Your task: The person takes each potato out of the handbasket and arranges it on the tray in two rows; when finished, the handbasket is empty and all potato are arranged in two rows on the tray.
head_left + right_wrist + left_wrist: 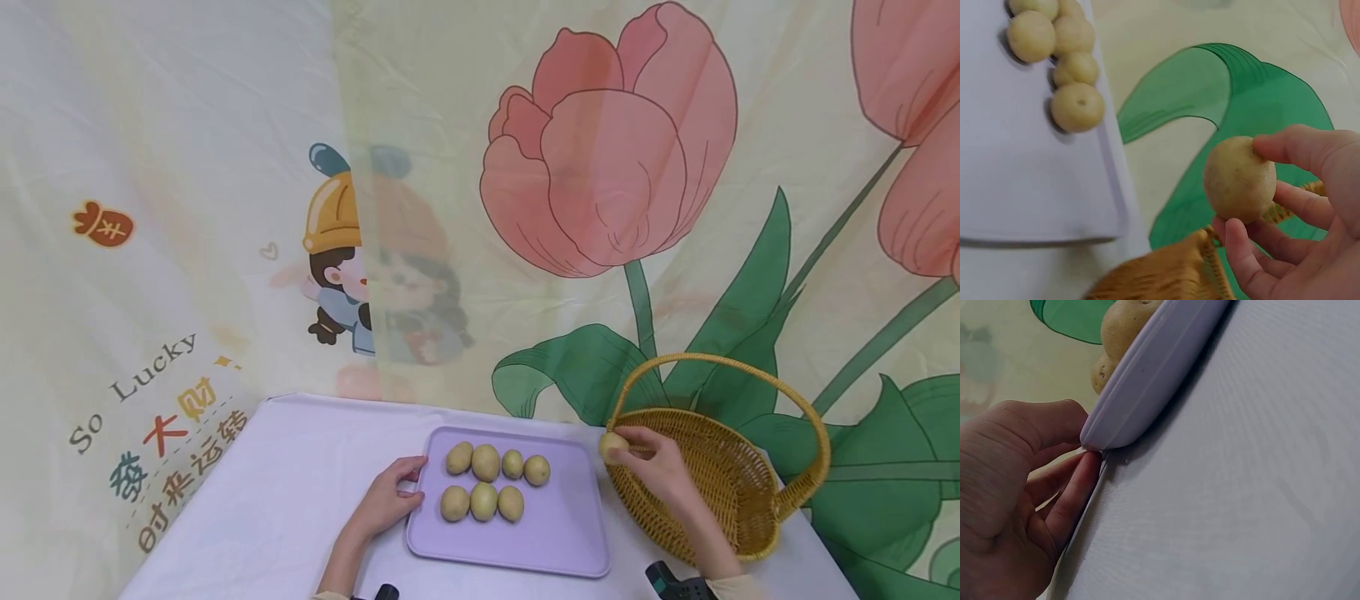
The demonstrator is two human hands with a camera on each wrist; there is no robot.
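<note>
My right hand (660, 471) pinches a potato (1239, 180) between thumb and fingertips, over the left rim of a wicker basket (697, 408). To its left, a lilac tray (558, 529) lies on the table with several potatoes (484, 502) in two rows, the back row longer than the front one. My left hand (386, 497) is at the tray's left side. In the left wrist view, the left thumb and fingers (1079, 487) grip the tray's rim from above and below.
The basket's tall arched handle (720, 360) rises over its opening. A white cloth covers the table (300, 467). Behind it hangs a printed curtain (420, 83) with large tulips and a cartoon figure. Dark straps sit on both wrists.
</note>
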